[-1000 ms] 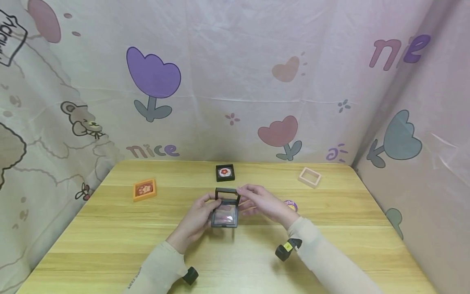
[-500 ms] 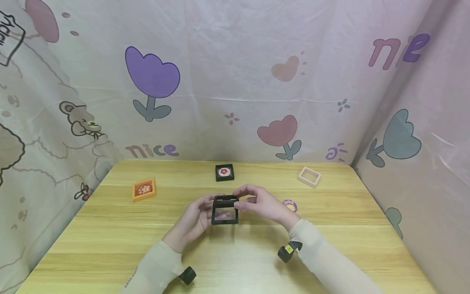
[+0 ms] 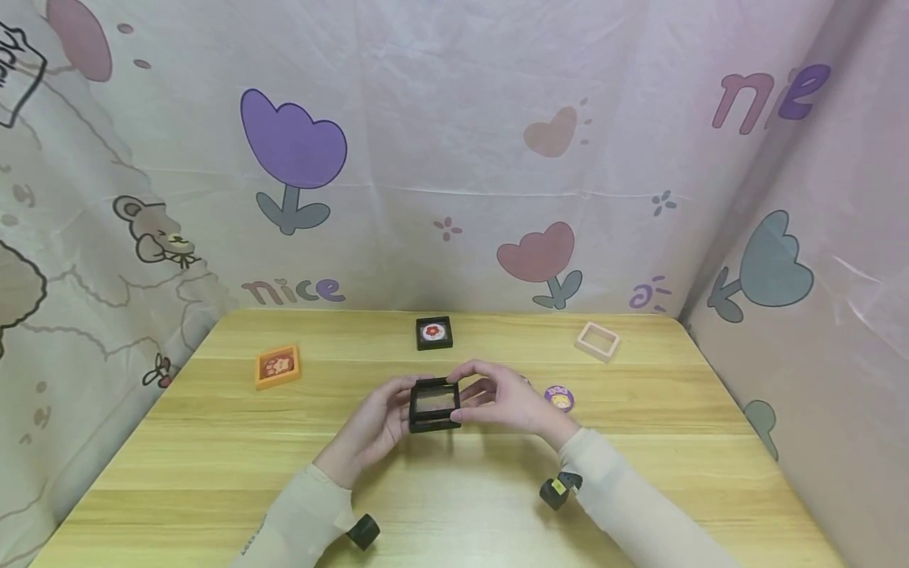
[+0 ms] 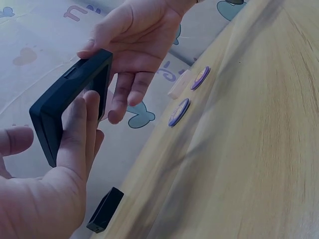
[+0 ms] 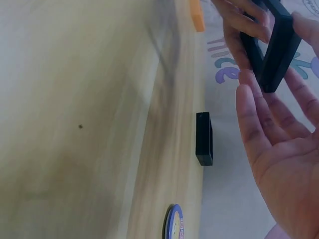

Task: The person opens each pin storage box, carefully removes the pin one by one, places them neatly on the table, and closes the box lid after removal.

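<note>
A square black display case [image 3: 435,404] with a clear film window is held above the table between both hands, its hinged lid folded down nearly onto the base. My left hand [image 3: 372,422] holds its left side. In the left wrist view, extended fingers [image 4: 75,132] lie against the underside and the thumb [image 4: 15,140] is near the outer edge. My right hand [image 3: 507,398] pinches the lid's right side, thumb at the near corner and index finger at the far one. Its other fingers [image 4: 137,89] hang loose below. Two purple-rimmed round badges [image 4: 200,78] [image 4: 179,112] lie beside the right hand.
Behind the hands stands a black frame [image 3: 434,333] with a red flower disc. An orange frame [image 3: 278,368] lies at the left, a pale pink frame [image 3: 598,341] at the right. A printed curtain [image 3: 398,158] hangs around the wooden table [image 3: 213,473].
The right hand has swung the raised lid down toward me, over the base. The left thumb has come off the case's upper face. More of the badges shows beside the right hand.
</note>
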### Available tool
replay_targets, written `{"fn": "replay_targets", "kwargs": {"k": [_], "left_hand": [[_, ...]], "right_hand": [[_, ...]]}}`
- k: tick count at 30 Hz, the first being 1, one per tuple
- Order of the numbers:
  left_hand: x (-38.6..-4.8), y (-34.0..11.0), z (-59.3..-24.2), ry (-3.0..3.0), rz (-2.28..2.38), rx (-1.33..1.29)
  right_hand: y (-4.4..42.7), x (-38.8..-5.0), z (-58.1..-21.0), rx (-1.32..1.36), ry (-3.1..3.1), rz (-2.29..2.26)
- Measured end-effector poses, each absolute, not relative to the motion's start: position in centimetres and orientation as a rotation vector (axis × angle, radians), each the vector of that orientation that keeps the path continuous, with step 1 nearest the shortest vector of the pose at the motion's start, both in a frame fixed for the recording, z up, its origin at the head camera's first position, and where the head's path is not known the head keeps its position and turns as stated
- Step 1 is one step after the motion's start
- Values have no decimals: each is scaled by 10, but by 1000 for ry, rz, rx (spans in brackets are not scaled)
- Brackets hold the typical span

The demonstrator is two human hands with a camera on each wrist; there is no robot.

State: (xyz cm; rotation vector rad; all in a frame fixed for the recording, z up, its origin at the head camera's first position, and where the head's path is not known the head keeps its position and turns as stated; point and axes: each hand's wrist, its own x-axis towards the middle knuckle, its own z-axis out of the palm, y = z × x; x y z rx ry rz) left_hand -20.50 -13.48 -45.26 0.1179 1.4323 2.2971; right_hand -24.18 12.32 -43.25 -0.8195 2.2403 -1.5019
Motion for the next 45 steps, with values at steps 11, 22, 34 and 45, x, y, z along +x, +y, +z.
{"fn": "replay_targets", "kwargs": {"k": [11, 22, 34, 45], "left_hand": [[-205, -134, -453, 1466, 2289, 136], [-205, -133, -453, 1477, 2265, 143], [-206, -132, -455, 1507, 2222, 219], [-201, -134, -454, 1531, 2179, 282]], "right_hand": [[125, -240, -439, -910, 2324, -1471], [124, -239, -439, -913, 2290, -1452], [127, -237, -438, -864, 2277, -1465], [129, -242, -440, -846, 2314, -1485]]}}
